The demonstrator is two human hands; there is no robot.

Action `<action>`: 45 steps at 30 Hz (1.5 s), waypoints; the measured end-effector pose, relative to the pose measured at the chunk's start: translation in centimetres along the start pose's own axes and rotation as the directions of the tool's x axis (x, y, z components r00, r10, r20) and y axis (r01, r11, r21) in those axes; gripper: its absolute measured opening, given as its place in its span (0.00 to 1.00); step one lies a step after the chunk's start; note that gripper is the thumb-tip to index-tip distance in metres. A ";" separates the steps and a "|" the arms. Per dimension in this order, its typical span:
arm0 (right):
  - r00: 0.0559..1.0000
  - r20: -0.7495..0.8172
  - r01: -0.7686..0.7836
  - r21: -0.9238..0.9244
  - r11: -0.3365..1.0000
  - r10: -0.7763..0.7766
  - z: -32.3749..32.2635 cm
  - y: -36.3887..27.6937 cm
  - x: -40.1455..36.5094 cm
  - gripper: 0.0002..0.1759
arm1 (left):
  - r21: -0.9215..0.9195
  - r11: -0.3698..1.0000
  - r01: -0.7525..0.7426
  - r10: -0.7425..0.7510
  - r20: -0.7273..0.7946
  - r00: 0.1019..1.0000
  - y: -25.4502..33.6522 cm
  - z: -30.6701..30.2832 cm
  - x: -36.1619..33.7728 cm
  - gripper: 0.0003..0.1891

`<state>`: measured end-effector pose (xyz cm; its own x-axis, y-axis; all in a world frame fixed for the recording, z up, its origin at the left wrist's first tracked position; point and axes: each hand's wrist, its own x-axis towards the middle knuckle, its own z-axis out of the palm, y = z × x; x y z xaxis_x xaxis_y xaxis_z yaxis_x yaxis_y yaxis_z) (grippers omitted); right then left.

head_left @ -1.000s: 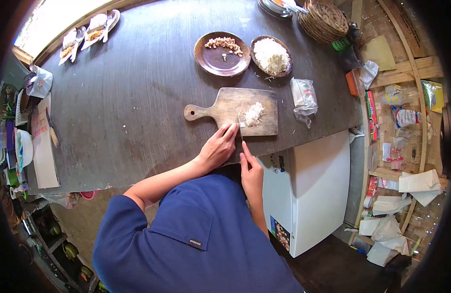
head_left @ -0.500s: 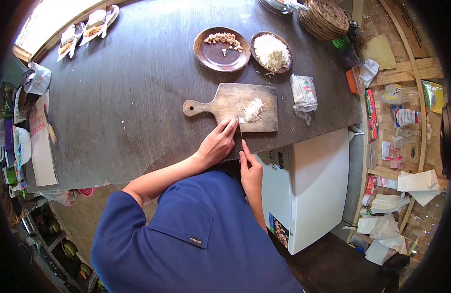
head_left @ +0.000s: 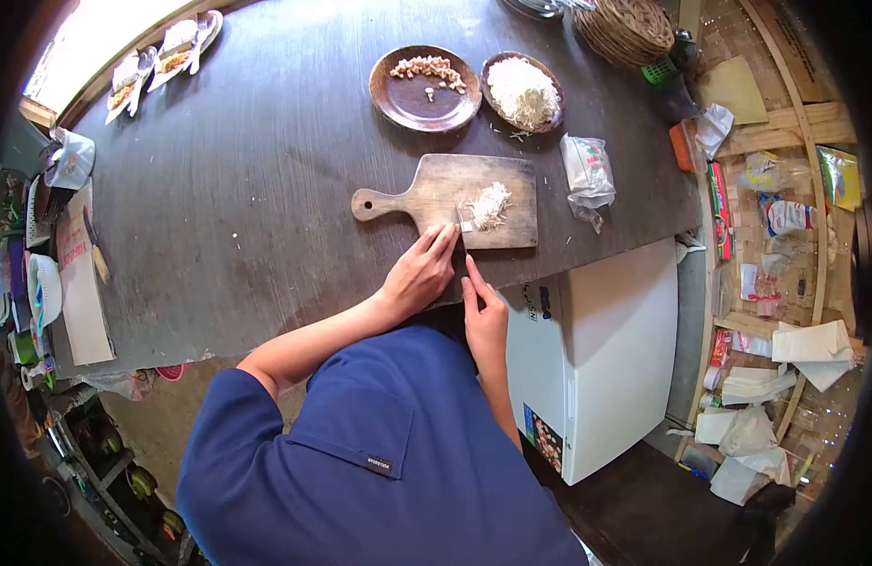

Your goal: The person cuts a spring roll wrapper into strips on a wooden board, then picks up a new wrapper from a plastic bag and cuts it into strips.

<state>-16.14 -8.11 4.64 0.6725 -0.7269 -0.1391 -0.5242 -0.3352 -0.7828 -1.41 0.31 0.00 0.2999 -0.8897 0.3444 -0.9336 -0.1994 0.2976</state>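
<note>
A wooden cutting board [head_left: 436, 179] with a handle lies near the table's front edge. On its right part sits a small heap of thin pale shreds [head_left: 491, 205]. My left hand [head_left: 421, 272] rests at the board's near edge, its fingers together and holding down a small white block [head_left: 467, 225] beside the heap. My right hand [head_left: 485, 307] grips a knife [head_left: 464, 241], index finger stretched along it. The blade stands next to the left fingertips, at the white block; the knife's handle is mostly hidden in the right hand.
Behind the board stand a brown plate [head_left: 407, 108] of small light-brown pieces and a bowl [head_left: 555, 121] heaped with white shreds. A plastic-wrapped packet [head_left: 589, 170] lies right of the board. A wicker basket [head_left: 624, 33] is at the back right, a white fridge [head_left: 615, 349] below the table edge.
The whole view has shifted slightly. My right hand and the knife have moved a little forward against the board; my left hand stays in about the same place on the white block.
</note>
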 end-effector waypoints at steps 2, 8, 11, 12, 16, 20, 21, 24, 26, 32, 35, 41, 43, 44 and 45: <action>1.000 0.005 -0.005 0.009 1.000 0.005 -0.1 -0.2 0.1 0.23 | -0.010 1.000 -0.003 0.003 0.006 1.000 0.1 0.0 0.0 0.32; 0.999 -0.017 0.028 0.010 1.000 -0.027 0.0 0.1 0.3 0.23 | 0.023 0.999 -0.024 0.024 -0.007 1.000 -0.7 0.3 0.6 0.31; 1.000 -0.007 0.000 0.020 1.000 0.000 0.2 -0.3 1.0 0.22 | 0.010 1.000 -0.020 0.020 0.007 1.000 -0.6 0.6 0.4 0.31; 1.000 -0.011 0.018 0.038 0.999 -0.017 0.3 -0.4 1.3 0.22 | -0.011 1.000 -0.009 0.009 0.001 1.000 -0.6 0.6 0.4 0.31; 0.999 -0.025 0.022 0.012 1.000 -0.021 0.2 -0.1 -0.1 0.22 | 0.027 0.999 -0.018 0.018 -0.005 1.000 -0.8 -0.2 0.8 0.32; 1.000 -0.021 0.016 0.021 1.000 -0.016 0.2 0.3 0.5 0.22 | 0.021 1.000 -0.018 0.018 -0.014 1.000 -0.7 0.4 0.7 0.32; 1.000 -0.021 0.021 0.043 0.999 -0.020 0.4 0.0 1.0 0.22 | 0.010 1.000 -0.014 0.015 -0.023 1.000 -0.7 0.4 0.6 0.32; 0.999 -0.024 0.027 0.058 0.998 -0.025 0.6 0.1 0.8 0.22 | 0.026 0.999 -0.024 0.024 -0.014 1.000 -0.7 0.1 0.6 0.32; 0.999 -0.017 0.030 0.049 0.998 -0.029 0.8 0.4 0.3 0.22 | -0.004 1.000 0.008 -0.008 -0.017 1.000 -0.6 0.2 0.6 0.31; 1.000 -0.022 -0.005 -0.010 1.000 0.005 0.5 0.1 0.4 0.22 | -0.014 1.000 -0.003 0.003 -0.032 0.999 -0.6 0.4 0.6 0.29; 0.996 -0.058 0.069 0.056 0.996 -0.066 0.8 -0.1 1.0 0.22 | -0.012 1.000 0.006 -0.007 -0.050 0.999 -0.7 0.3 0.6 0.29; 1.000 -0.014 0.015 0.086 0.996 -0.014 0.5 0.4 0.1 0.22 | -0.082 0.996 0.033 -0.038 -0.057 0.998 -0.7 0.5 0.5 0.30; 0.999 -0.029 0.026 0.020 0.999 -0.026 0.8 0.3 0.7 0.23 | -0.066 0.998 0.024 -0.028 -0.052 0.998 -0.7 0.3 0.5 0.30; 0.999 -0.037 0.020 0.026 0.999 -0.019 0.8 0.2 0.7 0.23 | -0.048 0.999 0.013 -0.016 -0.055 0.998 -0.6 0.2 0.5 0.30; 0.999 -0.037 0.023 0.037 0.999 -0.022 0.7 0.0 0.8 0.22 | -0.043 0.999 0.002 -0.004 -0.052 0.999 -0.6 0.3 0.5 0.30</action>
<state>-15.20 -8.26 4.09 0.6642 -0.7409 -0.0996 -0.4886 -0.3294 -0.8080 -0.71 -0.16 -0.27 0.3132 -0.8663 0.3890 -0.9239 -0.1831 0.3361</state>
